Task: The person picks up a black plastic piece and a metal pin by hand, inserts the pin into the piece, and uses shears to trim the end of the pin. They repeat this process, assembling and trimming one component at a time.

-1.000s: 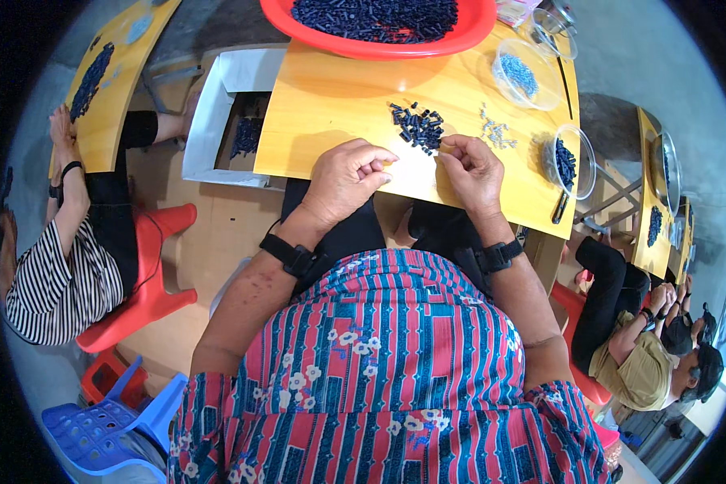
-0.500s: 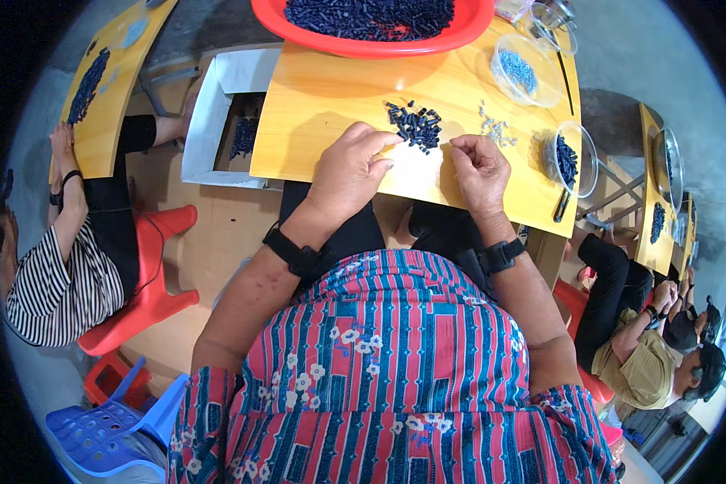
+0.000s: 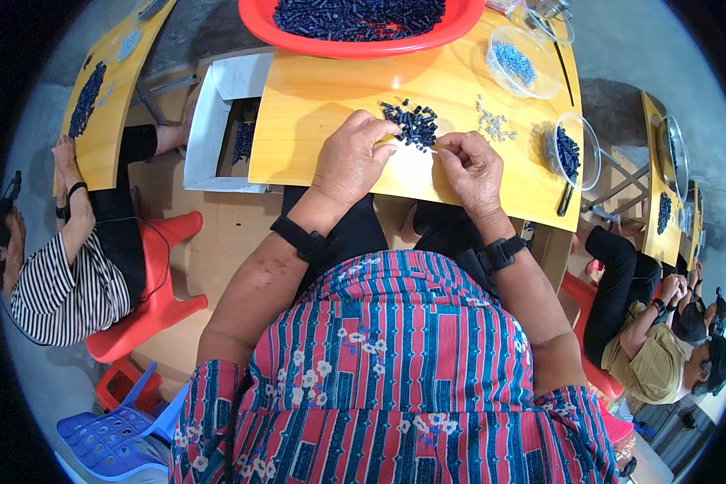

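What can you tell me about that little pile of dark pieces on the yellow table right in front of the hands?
The small pile is a loose heap of short, dark blue-black cylindrical pieces, plastic or metal by the look, lying every which way on the yellow wooden table. A few strays sit apart at its edges. It lies between the left hand and right hand, whose fingertips meet just below it; the left fingers reach its near edge.

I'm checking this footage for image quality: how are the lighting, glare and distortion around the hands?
Head view: even daylight, soft shadows under the left hand and right hand; a pale glare patch on the yellow table between them; the table edges bow from fisheye, corners black; the dark pile stays sharp.
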A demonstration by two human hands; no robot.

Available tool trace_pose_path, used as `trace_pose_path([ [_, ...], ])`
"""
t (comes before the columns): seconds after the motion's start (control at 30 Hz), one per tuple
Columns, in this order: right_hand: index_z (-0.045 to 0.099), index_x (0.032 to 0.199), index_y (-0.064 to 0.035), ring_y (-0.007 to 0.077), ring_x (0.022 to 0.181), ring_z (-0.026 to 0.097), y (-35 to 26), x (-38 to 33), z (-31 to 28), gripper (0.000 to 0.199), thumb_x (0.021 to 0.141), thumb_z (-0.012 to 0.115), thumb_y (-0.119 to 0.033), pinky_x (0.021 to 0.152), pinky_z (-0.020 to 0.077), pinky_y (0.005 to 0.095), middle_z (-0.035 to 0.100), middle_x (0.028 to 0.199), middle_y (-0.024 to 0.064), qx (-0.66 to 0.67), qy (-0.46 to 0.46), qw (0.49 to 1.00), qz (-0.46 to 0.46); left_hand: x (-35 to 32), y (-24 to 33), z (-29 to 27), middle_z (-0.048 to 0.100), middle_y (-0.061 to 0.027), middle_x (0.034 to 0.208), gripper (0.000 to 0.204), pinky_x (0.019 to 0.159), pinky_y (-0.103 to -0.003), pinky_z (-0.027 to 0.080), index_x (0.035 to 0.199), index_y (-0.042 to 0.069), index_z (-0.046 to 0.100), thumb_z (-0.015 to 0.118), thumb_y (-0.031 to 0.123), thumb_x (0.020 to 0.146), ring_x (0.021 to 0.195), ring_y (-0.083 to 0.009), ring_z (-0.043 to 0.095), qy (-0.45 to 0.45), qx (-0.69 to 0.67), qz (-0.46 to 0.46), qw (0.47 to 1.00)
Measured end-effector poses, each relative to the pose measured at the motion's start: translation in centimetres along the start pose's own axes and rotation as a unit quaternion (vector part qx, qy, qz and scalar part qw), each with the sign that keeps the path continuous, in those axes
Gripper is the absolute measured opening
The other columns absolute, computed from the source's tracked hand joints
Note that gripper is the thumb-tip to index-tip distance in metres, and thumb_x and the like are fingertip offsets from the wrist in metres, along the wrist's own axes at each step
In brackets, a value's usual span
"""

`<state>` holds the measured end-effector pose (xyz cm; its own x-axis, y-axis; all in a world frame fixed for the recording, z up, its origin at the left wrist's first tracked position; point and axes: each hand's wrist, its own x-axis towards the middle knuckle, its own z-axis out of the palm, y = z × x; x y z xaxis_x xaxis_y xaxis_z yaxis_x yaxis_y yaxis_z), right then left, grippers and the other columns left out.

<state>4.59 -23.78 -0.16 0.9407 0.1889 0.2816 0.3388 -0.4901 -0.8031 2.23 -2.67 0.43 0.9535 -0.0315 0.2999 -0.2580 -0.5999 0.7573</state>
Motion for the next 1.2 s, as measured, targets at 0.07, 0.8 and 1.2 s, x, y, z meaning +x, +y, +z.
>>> trace_pose_path([
  [0.07, 0.071, 0.087, -0.0027, 0.0055, 0.065, 0.051, 0.2, 0.0, 0.0, 0.009, 0.08, 0.069, 0.002, 0.062, 0.0442, 0.0202, 0.06, 0.078, -0.0009, 0.001, 0.002, 1.0, 0.002, 0.0, 0.1, -0.1, 0.061, -0.0089, 0.087, 0.024, 0.064, -0.032, 0.051, 0.098, 0.008, 0.07, 0.075, 0.003, 0.075, 0.065, -0.0204, 0.059, -0.003, 0.0, -0.002, 1.0],
  [0.8, 0.072, 0.086, -0.0058, 0.0199, 0.079, 0.064, 0.6, 0.0, 0.2, 0.009, 0.078, 0.07, -0.002, 0.073, 0.0511, 0.0295, 0.067, 0.083, 0.0083, 0.03, -0.006, 0.998, 0.056, -0.8, -0.2, -0.7, 0.063, -0.0059, 0.083, 0.01, 0.065, -0.028, 0.05, 0.09, 0.002, 0.067, 0.072, 0.004, 0.081, 0.068, -0.0144, 0.06, -0.033, -0.029, -0.029, 0.999],
  [1.2, 0.072, 0.089, -0.0045, 0.0158, 0.08, 0.061, 0.9, -0.1, -0.1, 0.014, 0.076, 0.07, 0.0, 0.071, 0.048, 0.0265, 0.065, 0.083, 0.0063, 0.069, -0.018, 0.996, 0.06, -1.8, -0.9, -0.9, 0.067, -0.0008, 0.088, 0.008, 0.072, -0.02, 0.051, 0.096, 0.0, 0.064, 0.067, 0.002, 0.089, 0.079, -0.0045, 0.06, -0.051, -0.378, -0.153, 0.912],
])
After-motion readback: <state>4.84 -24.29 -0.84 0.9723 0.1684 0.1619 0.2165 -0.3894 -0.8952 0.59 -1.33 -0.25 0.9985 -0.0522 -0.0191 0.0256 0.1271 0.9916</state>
